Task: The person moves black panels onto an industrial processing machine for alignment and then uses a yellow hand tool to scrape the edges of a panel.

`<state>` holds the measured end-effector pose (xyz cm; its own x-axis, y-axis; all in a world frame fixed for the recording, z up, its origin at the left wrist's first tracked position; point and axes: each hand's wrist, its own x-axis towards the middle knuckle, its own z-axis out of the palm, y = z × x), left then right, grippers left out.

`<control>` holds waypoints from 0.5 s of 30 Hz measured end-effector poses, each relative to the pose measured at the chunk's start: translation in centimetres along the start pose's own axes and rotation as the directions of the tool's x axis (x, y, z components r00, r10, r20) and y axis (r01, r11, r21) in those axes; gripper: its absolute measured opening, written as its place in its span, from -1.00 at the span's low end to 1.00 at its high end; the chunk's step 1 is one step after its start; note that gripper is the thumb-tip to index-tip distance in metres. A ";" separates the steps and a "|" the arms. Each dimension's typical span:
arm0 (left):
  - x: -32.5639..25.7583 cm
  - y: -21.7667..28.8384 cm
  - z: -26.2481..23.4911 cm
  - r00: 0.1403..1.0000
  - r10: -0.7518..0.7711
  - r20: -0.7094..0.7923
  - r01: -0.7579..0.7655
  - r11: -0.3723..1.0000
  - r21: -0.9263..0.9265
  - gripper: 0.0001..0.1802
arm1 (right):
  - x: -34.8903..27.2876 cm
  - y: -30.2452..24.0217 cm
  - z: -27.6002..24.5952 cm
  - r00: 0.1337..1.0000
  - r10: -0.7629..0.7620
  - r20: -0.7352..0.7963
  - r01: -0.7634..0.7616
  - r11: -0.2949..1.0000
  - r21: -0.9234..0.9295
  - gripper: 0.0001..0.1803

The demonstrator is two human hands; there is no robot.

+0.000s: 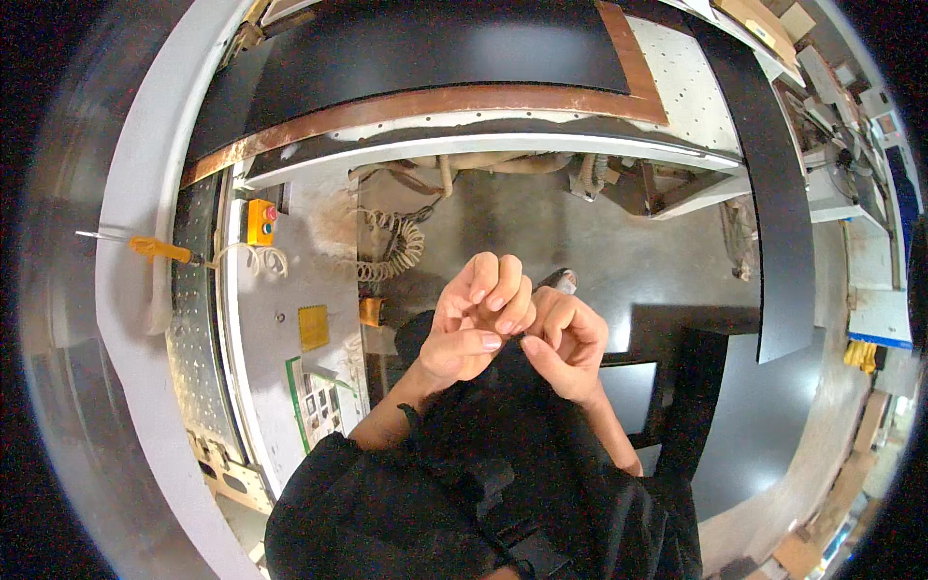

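My left hand [477, 317] and my right hand [568, 340] meet in front of my body, above my dark clothing. The left fingers are curled in toward the palm, with the thumb lying along them. On the right, thumb and fingertips are pressed together in a pinch beside the left fingertips. A small dark bit shows between the two hands, too small to name against the black cloth behind it. Both hands are held up in the air, away from the machine table [698, 89].
A black panel [445, 53] with a brown border lies on the machine table ahead. At left are an orange air gun [159, 248], a coiled hose [411, 242] and a yellow switch box [261, 222] with a red button. Large dark panels [764, 416] stand at right.
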<state>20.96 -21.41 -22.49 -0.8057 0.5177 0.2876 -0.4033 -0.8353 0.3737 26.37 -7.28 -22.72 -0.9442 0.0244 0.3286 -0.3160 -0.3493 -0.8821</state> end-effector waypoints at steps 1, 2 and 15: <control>-0.2 0.2 0.1 1.000 0.006 -0.003 -0.006 1.000 0.016 -0.57 | -0.1 0.1 0.4 1.000 -0.013 -0.002 0.013 1.000 0.008 -0.67; -0.4 0.4 0.1 1.000 0.011 -0.004 -0.011 1.000 0.028 -0.56 | -0.1 0.2 0.9 1.000 -0.025 -0.003 0.025 1.000 0.016 -0.66; -2.1 1.4 0.2 0.995 0.093 0.032 -0.096 0.990 0.103 -0.51 | -0.4 0.6 2.1 0.996 -0.035 0.076 0.036 0.999 -0.014 -0.63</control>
<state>22.15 -23.64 -22.33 -0.8257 0.4434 0.3489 -0.2774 -0.8575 0.4333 26.72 -9.44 -22.69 -0.9226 -0.0348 0.3841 -0.3513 -0.3352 -0.8742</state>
